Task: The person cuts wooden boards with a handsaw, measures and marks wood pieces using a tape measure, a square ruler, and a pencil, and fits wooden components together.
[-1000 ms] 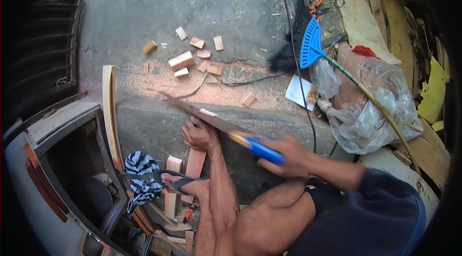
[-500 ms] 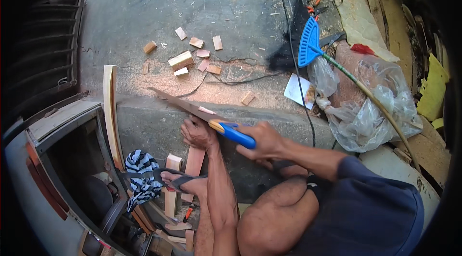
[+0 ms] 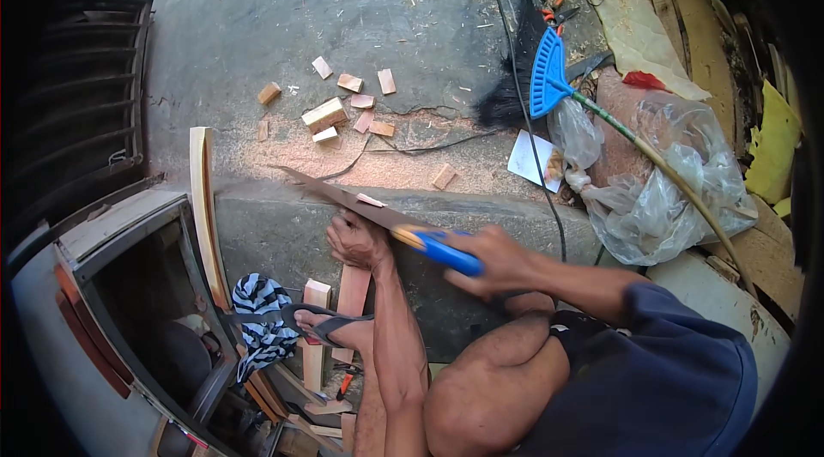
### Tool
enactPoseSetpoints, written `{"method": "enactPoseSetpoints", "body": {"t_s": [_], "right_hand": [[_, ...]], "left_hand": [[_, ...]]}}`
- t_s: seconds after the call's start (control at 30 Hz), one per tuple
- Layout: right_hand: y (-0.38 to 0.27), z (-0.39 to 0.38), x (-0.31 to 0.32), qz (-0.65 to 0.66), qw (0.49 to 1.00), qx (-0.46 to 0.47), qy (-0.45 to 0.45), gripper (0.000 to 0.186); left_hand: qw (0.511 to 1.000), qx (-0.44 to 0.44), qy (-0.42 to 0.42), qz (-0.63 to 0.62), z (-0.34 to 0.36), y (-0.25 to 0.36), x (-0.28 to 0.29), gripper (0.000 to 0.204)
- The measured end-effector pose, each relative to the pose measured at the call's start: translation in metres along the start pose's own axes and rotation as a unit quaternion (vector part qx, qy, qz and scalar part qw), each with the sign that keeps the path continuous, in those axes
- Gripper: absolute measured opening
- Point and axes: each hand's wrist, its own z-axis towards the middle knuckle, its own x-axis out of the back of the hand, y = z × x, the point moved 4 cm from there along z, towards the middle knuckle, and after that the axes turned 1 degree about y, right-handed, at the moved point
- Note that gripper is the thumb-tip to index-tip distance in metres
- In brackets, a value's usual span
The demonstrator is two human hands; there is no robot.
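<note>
At concrete step (image 3: 515, 218): handsaw (image 3: 382, 217), tapering brownish blade (image 3: 337, 197), blue-and-yellow handle (image 3: 451, 256).

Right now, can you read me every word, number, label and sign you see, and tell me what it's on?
There are none that I can read.
Blue saw handle: any marking is too blurred to read.
White card: too small to make out any words.
Clear plastic bag: no readable print.
</note>
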Motion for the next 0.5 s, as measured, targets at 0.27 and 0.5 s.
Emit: {"method": "enactPoseSetpoints", "body": {"t_s": [0.27, 0.5], "right_hand": [[0.000, -0.049, 0.012, -0.015, 0.998, 0.055, 0.041, 0.037], [0.025, -0.035, 0.022, -0.032, 0.986, 0.136, 0.094, 0.026]], "left_hand": [[1.000, 0.002, -0.004, -0.013, 0.002, 0.005, 0.012, 0.038], [1.000, 0.009, -0.001, 0.017, 0.002, -0.004, 0.009, 0.037]]}}
